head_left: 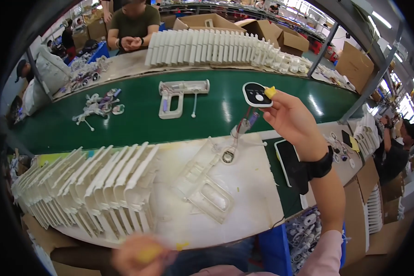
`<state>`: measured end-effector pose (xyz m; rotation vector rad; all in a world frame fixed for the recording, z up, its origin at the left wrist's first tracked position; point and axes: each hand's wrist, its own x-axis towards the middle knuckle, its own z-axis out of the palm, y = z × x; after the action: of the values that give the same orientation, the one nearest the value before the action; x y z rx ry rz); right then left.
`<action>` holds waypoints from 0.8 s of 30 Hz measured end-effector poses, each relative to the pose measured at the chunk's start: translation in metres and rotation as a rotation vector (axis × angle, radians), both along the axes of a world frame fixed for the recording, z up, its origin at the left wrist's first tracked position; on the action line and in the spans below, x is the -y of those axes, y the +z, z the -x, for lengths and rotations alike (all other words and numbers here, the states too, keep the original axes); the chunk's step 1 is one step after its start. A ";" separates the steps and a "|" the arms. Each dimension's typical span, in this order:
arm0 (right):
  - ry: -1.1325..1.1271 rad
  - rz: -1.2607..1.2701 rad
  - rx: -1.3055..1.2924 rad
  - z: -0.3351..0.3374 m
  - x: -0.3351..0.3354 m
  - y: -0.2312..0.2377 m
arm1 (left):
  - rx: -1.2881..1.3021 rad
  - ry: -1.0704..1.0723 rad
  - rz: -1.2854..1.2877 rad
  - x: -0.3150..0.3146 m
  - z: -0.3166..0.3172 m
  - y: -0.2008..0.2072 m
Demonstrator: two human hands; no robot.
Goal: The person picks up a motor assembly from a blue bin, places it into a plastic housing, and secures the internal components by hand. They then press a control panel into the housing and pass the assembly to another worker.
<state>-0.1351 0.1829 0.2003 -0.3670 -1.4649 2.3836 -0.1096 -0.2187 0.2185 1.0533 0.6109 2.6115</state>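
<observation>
Raised over the belt, my right hand (292, 117) pinches the edge of a small rounded panel (257, 94) with a black face, white rim and white round spot. Yellow covering shows at its fingertip. Thin wires hang below the panel, near a clear tube-like part with a purple cylinder (254, 118) and a round ring-shaped part (227, 155). Beneath lies an off-white, gun-shaped housing half (207, 191) with a looped handle, flat on the worktop. My left hand (140, 255) is at the near edge, smeared by motion, with yellow on it; its fingers cannot be made out.
Stacked housing halves (92, 188) stand left on the cardboard-covered worktop (257, 202). A green conveyor belt (138, 126) carries an assembled housing (170, 99) and loose parts (99, 108). A phone (287, 161) lies right, above a blue bin (273, 250). A co-worker (133, 25) sits opposite.
</observation>
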 end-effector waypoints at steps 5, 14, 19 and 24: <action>0.046 -0.069 0.032 -0.003 -0.008 -0.003 | -0.949 0.533 1.704 -0.120 0.004 -0.203; 0.173 -0.183 0.122 -0.002 -0.010 0.023 | -1.016 0.528 1.536 -0.135 0.016 -0.145; 0.375 -0.307 0.149 -0.002 -0.011 0.056 | -0.520 0.644 0.913 -0.187 0.083 -0.058; 0.427 -0.459 0.157 -0.006 0.014 0.103 | -0.321 -0.140 0.613 -0.216 0.112 -0.008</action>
<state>-0.1289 0.1694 0.3035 -0.1369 -2.2917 2.2449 -0.2211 -0.0025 0.2105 1.2386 1.2533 1.9354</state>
